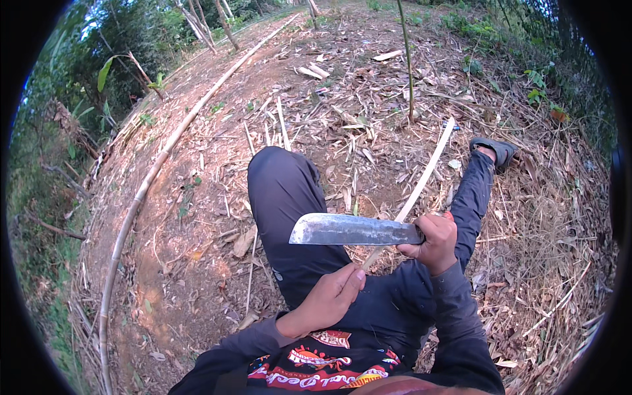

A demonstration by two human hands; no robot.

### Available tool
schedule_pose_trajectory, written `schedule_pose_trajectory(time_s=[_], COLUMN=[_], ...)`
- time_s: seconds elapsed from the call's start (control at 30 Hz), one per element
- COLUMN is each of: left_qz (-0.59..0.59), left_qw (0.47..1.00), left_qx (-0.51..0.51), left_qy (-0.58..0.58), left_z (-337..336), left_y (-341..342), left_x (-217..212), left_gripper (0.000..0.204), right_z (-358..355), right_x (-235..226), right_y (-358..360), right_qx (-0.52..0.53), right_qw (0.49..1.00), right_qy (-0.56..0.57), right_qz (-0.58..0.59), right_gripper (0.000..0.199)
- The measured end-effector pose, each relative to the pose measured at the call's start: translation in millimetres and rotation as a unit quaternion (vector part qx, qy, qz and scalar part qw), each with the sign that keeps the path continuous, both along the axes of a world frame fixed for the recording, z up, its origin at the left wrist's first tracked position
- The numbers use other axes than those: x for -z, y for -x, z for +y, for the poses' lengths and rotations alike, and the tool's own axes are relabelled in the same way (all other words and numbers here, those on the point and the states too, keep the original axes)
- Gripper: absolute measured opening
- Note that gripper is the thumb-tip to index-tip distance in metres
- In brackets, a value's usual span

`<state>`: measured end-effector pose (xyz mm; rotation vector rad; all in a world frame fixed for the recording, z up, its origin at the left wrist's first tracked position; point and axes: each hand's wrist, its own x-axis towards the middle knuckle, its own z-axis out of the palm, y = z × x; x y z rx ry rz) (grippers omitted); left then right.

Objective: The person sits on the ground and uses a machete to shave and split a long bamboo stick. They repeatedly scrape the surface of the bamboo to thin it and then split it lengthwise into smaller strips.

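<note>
My right hand (434,242) is closed around the handle of a machete (349,230), whose broad, worn steel blade points to the left. Beneath the blade runs a long pale bamboo strip (428,170), slanting from my lap up to the far right. My left hand (332,297) pinches the strip's near end between thumb and fingers, over my thigh. The blade crosses the strip just beyond my left hand; whether the edge touches it I cannot tell. The machete's handle is mostly hidden in my fist.
I sit on a leaf-strewn dirt slope, left knee (280,171) bent up, right leg stretched out to a dark shoe (495,151). A long bamboo pole (155,168) lies along the left. A thin upright stem (406,66) stands ahead, with split wood pieces (313,71) scattered beyond my knee.
</note>
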<state>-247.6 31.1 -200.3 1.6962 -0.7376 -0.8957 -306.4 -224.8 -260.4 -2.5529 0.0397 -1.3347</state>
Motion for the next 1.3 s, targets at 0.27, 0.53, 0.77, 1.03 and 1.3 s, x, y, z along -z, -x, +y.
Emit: schedule_pose_trajectory(time_s=[0.27, 0.53, 0.77, 1.03, 1.3], left_qz=[0.079, 0.216, 0.258, 0.161, 0.121], left_qw=[0.997, 0.976, 0.965, 0.986, 0.99], left_qx=[0.012, -0.009, -0.032, -0.029, -0.018], left_qy=[-0.021, 0.021, 0.035, 0.03, 0.063], left_z=[42.3, -10.0, -24.8, -3.8, -6.3], left_y=[10.1, -20.9, -13.1, -3.0, -3.8], left_x=[-6.5, -7.0, -12.0, -0.9, -12.4], left_gripper=[0.033, 0.03, 0.031, 0.032, 0.031], right_z=[-96.5, 1.0, 58.0, 10.1, 30.9], right_x=[25.7, 20.7, -9.3, 8.6, -1.5], right_y=[4.5, 1.1, -5.1, -9.5, -4.9], right_qx=[0.213, -0.043, -0.067, -0.002, -0.031], right_qw=[0.893, 0.913, 0.982, 0.986, 0.996], right_qy=[-0.395, -0.394, -0.175, -0.164, -0.083], right_qz=[-0.042, -0.097, -0.008, -0.013, -0.013], right_gripper=[0.07, 0.064, 0.063, 0.061, 0.065])
